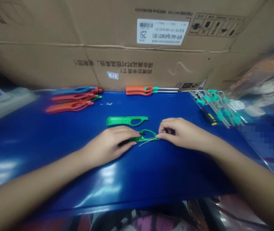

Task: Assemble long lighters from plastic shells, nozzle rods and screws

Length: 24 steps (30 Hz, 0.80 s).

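Observation:
My left hand [116,141] is closed around the rear part of a green lighter half-shell [149,131], which lies low over the blue table. Its looped trigger end sticks out to the right of my fingers. My right hand [175,131] pinches a thin grey tube or wire [146,142] at the shell's right tip, the free end slanting down to the left. Just beyond my left hand lies a second green lighter half-shell [117,121], its inner side facing up. My palms hide the rear of the held shell.
Red and blue lighter shells [72,98] are stacked at the back left. Assembled orange lighters [139,90] with metal barrels lie by the cardboard box [103,38]. At right are a screwdriver [208,116] and several metal barrels with teal parts [223,107].

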### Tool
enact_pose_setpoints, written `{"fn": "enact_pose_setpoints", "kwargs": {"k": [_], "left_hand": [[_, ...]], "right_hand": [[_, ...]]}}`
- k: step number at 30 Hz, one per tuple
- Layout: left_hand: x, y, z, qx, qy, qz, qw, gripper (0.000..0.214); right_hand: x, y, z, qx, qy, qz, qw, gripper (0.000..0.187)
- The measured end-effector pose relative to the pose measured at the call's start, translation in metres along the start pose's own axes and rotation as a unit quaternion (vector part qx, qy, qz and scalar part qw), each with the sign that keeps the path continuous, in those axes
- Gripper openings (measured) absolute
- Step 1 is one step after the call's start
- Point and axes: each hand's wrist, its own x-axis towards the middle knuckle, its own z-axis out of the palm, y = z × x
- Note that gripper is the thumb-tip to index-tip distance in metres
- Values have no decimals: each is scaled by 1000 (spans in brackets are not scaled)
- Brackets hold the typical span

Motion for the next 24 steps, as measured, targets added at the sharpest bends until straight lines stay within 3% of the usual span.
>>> {"fn": "enact_pose_setpoints", "kwargs": {"k": [6, 22, 24], "left_hand": [[0, -4, 1, 23, -2, 11, 1000, 24], [-2, -9, -1, 92, -15, 56, 994, 26], [-2, -9, -2, 95, -13, 66, 993, 25]], "right_hand": [[2, -5, 5, 43, -16, 69, 997, 22], [2, -5, 4, 58, -8, 24, 998, 18], [4, -1, 1, 69, 23, 8, 997, 23]]}}
